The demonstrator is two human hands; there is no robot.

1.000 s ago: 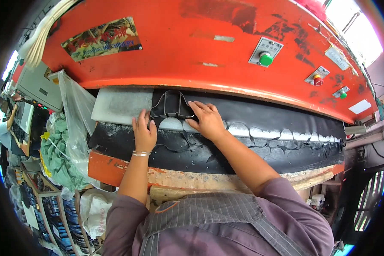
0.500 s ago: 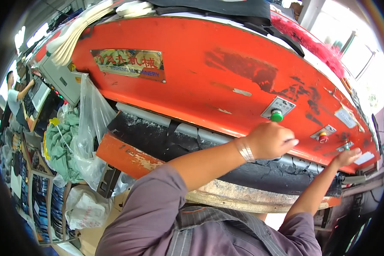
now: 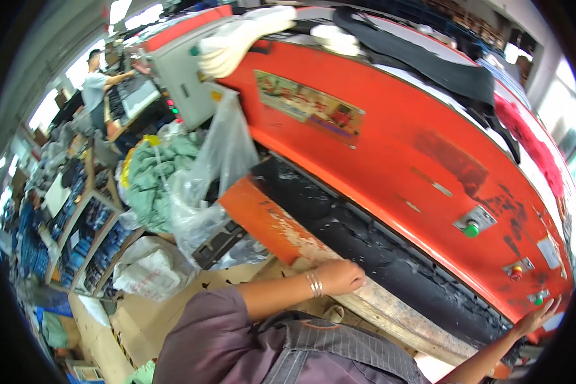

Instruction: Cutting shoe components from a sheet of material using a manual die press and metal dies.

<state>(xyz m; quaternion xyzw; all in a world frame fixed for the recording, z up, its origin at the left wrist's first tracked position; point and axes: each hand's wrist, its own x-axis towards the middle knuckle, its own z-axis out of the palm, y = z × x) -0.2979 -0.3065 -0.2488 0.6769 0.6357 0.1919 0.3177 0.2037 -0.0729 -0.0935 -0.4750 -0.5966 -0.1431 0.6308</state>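
Note:
In front of me stands a large red press machine (image 3: 397, 128) with a dark bed (image 3: 377, 240) along its lower side. My left hand (image 3: 339, 276), with bands at the wrist, is curled into a loose fist above the worn wooden front board (image 3: 390, 301); nothing shows in it. At the far right, my right hand (image 3: 536, 320) has its fingers stretched out just below a small green button (image 3: 539, 299), and I cannot tell whether it touches the panel. A larger green button (image 3: 472, 229) and a red button (image 3: 517, 273) sit farther left on the panel.
White gloves (image 3: 237, 45) and dark cloth (image 3: 422, 61) lie on top of the machine. Left of it are clear plastic sheeting (image 3: 221, 147), a green bundle (image 3: 160, 179), a white sack (image 3: 148, 269) and shelves of blue items (image 3: 93, 246). Another person (image 3: 95, 86) works farther back.
My view has swung left. My left hand has dropped from beside the larger green button to the front board. My right hand stays near the small green button, its fingers now stretched out.

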